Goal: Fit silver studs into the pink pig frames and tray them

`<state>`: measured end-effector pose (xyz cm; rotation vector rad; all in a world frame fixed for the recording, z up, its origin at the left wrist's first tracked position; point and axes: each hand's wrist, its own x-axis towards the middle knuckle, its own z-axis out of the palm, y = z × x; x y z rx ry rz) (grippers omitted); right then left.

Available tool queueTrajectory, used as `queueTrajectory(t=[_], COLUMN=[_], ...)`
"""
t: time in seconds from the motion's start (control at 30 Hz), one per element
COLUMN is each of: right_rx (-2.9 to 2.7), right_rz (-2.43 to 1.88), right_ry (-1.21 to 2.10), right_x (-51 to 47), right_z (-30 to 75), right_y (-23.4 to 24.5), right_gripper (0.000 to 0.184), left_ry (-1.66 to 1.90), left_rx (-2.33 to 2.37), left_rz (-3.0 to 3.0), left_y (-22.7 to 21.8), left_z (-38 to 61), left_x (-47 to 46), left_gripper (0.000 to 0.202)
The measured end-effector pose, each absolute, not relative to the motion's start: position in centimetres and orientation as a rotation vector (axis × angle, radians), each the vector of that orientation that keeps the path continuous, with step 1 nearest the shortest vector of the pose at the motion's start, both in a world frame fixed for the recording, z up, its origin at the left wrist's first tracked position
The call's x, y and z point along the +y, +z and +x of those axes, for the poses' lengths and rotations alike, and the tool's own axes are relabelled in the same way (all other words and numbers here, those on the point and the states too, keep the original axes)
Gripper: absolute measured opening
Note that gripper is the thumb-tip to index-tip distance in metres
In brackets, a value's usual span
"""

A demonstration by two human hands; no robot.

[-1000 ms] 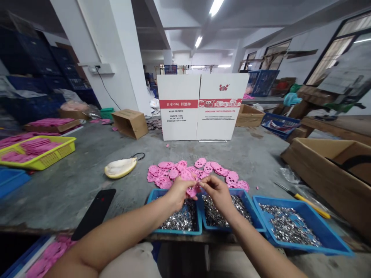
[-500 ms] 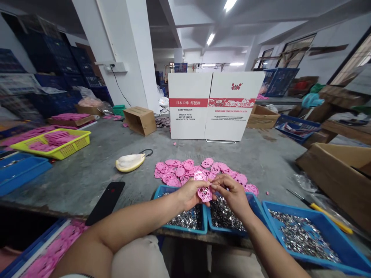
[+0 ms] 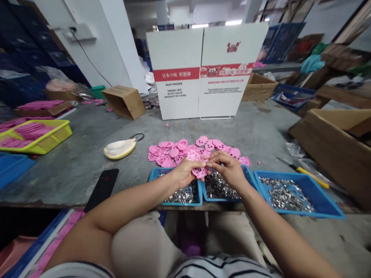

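Note:
My left hand (image 3: 187, 171) is closed on a flat pink openwork plastic piece (image 3: 199, 172), its thumb across the front. At the piece's right edge, my right hand (image 3: 224, 166) pinches with thumb and fingertips; whatever is between them is too small to make out. Under my hands are a left blue tray (image 3: 175, 203) and a middle blue tray (image 3: 224, 199), both with small shiny metal parts. A third blue tray (image 3: 327, 206) with similar parts sits to the right. Just beyond my hands lies a spread pile of pink pieces (image 3: 166, 151).
A white printed carton (image 3: 179, 104) stands behind the pile. On the left are a black phone (image 3: 102, 187), a yellow dish-like object (image 3: 120, 149) and a yellow basket (image 3: 55, 137) of pink pieces. A yellow-handled tool (image 3: 313, 176) and a cardboard box (image 3: 324, 150) are on the right.
The view has tilted downward, so the table and carton sit higher in the picture. My left hand still holds the pink piece, and my right hand stays at its edge.

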<state>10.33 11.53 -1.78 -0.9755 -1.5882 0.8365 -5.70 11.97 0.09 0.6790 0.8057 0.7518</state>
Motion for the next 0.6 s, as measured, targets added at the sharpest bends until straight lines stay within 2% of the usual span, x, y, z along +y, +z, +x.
queueTrajectory(t=[0.27, 0.43, 0.6], right_rx=[-1.494, -1.154, -1.176], right_rz=[-0.944, -1.027, -1.081], right_ry=[1.026, 1.220, 1.283], right_x=[11.2, 10.8, 10.8], right_z=[9.9, 9.1, 8.3], right_y=[-1.8, -1.8, -1.1], right_gripper=[0.024, 0.033, 0.040], left_ry=[0.858, 1.022, 1.058], left_rx=[0.885, 0.951, 0.945], left_rz=[0.763, 0.850, 0.882], left_y=[0.3, 0.0, -0.5], left_z=[-5.8, -5.7, -5.6], left_x=[11.6, 11.5, 11.5], left_gripper=[0.047, 0.045, 0.044])
